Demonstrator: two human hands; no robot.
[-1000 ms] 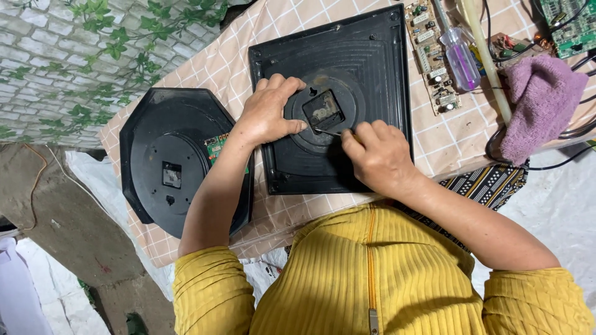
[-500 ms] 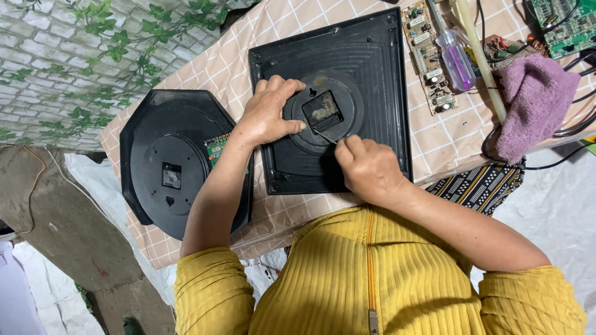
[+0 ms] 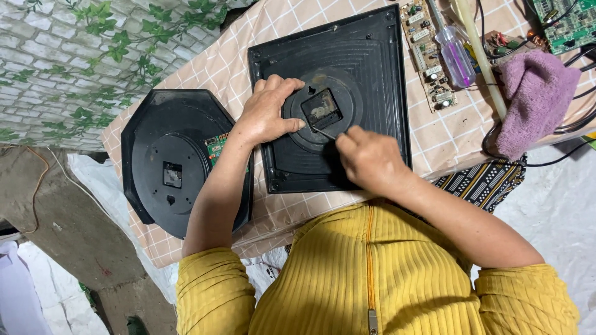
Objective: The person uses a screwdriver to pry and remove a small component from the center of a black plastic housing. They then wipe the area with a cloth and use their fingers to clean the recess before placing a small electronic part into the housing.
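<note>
**Two hands at the back of a square clock**

Head view: a black square clock case [image 3: 366, 74] lies face down on a checked, cloth-covered surface [image 3: 434, 139]. The left hand [image 3: 268, 111] rests flat on the case, fingers [image 3: 276, 87] spread and loosely curled, thumb touching the round centre beside the small clock movement [image 3: 321, 110]; it grips nothing. The right hand [image 3: 367, 158] has its fingers pinched shut around a thin metal tool [image 3: 324, 131], whose tip meets the lower edge of the movement. An octagonal black clock case [image 3: 171, 158] lies to the left, overhanging the surface's edge. Circuit boards [image 3: 428, 49], a purple-handled screwdriver [image 3: 456, 53] and a purple cloth [image 3: 535, 96] lie to the right
</note>
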